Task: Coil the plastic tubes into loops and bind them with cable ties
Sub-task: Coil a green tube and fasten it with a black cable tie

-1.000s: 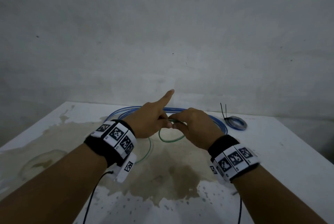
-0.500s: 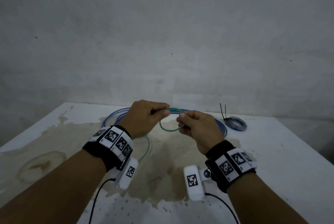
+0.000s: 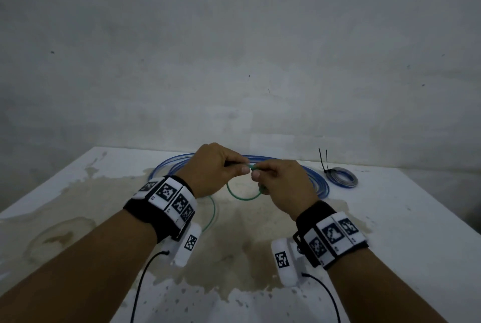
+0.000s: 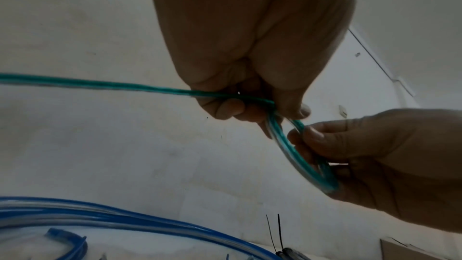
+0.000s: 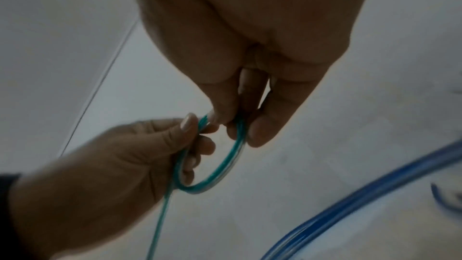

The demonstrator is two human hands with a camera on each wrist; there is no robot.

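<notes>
Hands meet above table (image 3: 406, 218), well inside its edges. My left hand (image 3: 213, 169) and right hand (image 3: 283, 184) both pinch green tube (image 3: 242, 197), its small loop hanging below them. Blue tube (image 3: 318, 184) just beyond; tied coil (image 3: 343, 180) further right.

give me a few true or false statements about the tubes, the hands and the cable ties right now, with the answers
1. Both hands hold the green tube. True: the left hand and the right hand pinch its small loop.
2. The blue tube is lifted off the table. False: it lies coiled on the table.
3. A small bound coil lies to the right of the blue tube. True.
4. The green tube is bound with a cable tie. False: no tie shows on it.
5. The left hand points a finger. False: its fingers are curled.
</notes>
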